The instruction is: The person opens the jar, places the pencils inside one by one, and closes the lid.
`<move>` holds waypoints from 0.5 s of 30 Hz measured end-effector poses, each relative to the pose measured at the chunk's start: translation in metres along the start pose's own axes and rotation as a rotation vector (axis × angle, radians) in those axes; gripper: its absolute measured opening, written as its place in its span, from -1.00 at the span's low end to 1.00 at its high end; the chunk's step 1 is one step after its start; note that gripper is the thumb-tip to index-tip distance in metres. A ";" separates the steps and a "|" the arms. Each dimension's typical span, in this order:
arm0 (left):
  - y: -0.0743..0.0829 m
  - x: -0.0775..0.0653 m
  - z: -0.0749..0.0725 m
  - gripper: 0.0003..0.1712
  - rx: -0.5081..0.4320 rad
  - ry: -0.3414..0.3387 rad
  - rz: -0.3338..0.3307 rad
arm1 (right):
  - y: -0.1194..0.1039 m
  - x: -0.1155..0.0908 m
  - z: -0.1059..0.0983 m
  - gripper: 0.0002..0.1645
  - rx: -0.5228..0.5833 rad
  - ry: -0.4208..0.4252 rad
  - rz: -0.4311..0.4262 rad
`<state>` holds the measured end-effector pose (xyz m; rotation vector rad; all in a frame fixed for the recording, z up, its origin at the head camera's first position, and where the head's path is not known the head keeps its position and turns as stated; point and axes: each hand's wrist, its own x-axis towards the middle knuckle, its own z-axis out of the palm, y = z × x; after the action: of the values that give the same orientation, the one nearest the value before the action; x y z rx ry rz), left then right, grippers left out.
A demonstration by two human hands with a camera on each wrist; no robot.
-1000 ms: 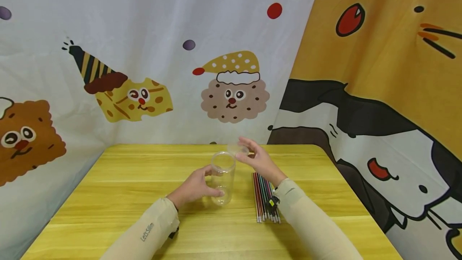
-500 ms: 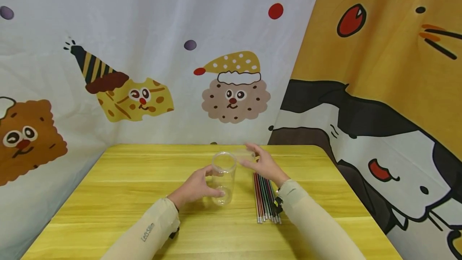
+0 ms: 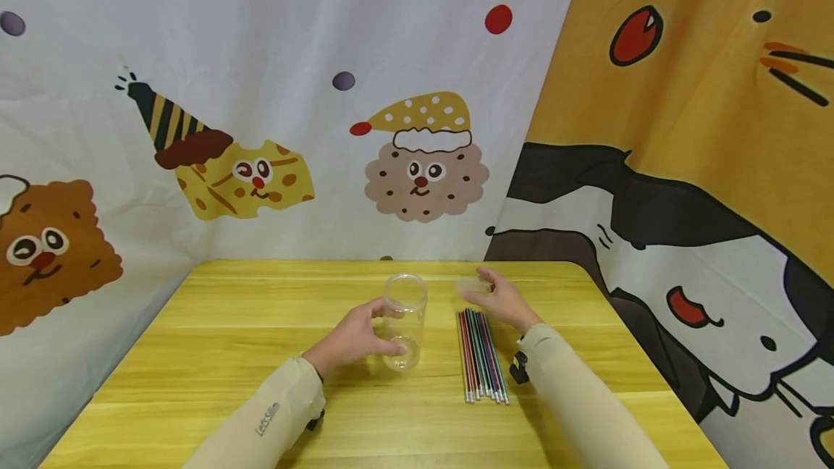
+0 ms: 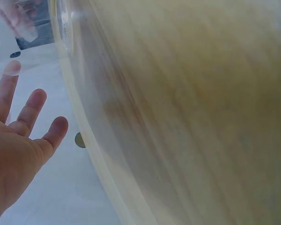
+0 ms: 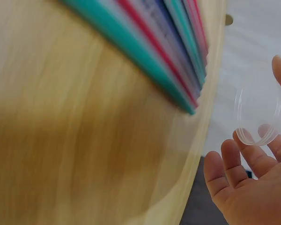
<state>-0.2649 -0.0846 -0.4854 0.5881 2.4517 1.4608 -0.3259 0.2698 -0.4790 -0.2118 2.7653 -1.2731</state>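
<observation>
Head view: left hand [image 3: 352, 333] grips upright cup [image 3: 405, 328]; right hand [image 3: 504, 300] pinches lid [image 3: 470, 286]. Pencils [image 3: 481, 357] lie right of cup, long axes fore-aft, nearer right hand.

One cup [image 3: 405, 320], one lid [image 5: 258, 105], over five pencils [image 3: 482, 357].

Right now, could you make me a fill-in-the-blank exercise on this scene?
1. Of clear cup and lid, the left hand holds the ____.
2. The right hand holds the ____.
3. In the head view, the pencils lie to the cup's ____.
4. Beneath the pencils is the ____.

Missing words: cup; lid; right; table.
</observation>
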 end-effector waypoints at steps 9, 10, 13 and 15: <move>0.000 0.001 0.000 -0.21 0.006 -0.006 0.011 | 0.022 -0.003 -0.012 0.06 -0.049 0.031 0.070; 0.000 0.001 0.000 -0.21 0.006 -0.007 0.011 | 0.025 -0.003 -0.013 0.06 -0.051 0.030 0.074; 0.000 0.001 0.000 -0.21 0.007 -0.008 0.009 | 0.033 -0.004 -0.016 0.06 -0.054 0.028 0.083; 0.001 0.001 0.000 -0.20 0.006 -0.008 0.006 | 0.036 -0.004 -0.017 0.06 -0.062 0.028 0.087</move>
<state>-0.2650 -0.0837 -0.4849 0.6026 2.4506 1.4513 -0.3279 0.3062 -0.4957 -0.0774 2.8060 -1.1801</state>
